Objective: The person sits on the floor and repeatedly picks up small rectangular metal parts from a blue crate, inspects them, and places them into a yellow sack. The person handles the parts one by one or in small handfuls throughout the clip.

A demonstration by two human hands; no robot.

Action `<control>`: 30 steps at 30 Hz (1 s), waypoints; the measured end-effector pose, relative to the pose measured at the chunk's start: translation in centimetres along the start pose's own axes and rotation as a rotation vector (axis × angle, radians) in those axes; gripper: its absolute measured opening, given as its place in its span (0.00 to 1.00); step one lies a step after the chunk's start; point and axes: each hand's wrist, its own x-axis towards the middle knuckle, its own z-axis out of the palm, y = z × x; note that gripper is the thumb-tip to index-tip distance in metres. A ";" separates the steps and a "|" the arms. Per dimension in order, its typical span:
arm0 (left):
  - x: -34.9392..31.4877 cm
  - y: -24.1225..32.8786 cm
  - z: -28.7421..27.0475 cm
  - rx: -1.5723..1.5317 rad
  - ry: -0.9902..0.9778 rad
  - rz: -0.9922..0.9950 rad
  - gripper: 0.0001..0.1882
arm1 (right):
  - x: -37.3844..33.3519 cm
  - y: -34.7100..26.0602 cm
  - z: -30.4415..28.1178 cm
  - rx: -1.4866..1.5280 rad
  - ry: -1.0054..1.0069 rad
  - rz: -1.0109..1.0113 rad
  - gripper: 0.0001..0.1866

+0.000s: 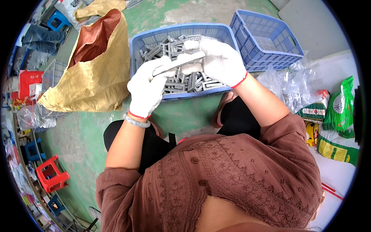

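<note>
In white knitted gloves with red cuffs, both my hands are over a blue plastic crate [136,44]. A flat, light-grey narrow bar [179,63] lies slanted between them. My left hand [147,87] grips its lower left end between thumb and fingers. Around the upper right end curl the fingers of my right hand [223,60], partly hidden behind the bar. Below, a heap of grey rectangular frame-like pieces [179,86] fills the crate, lying in all directions.
Left of the crate stands an open tan woven sack [96,85] with a reddish lining. A second blue crate [266,44] is at the far right. Clear plastic bags [295,87] and green packages [340,108] lie right. A red stool [52,174] stands on the green floor, left.
</note>
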 end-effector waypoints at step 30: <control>0.6 0.3 0.0 -0.169 0.005 -0.011 0.44 | 0.2 0.9 0.5 -0.210 0.186 0.017 0.11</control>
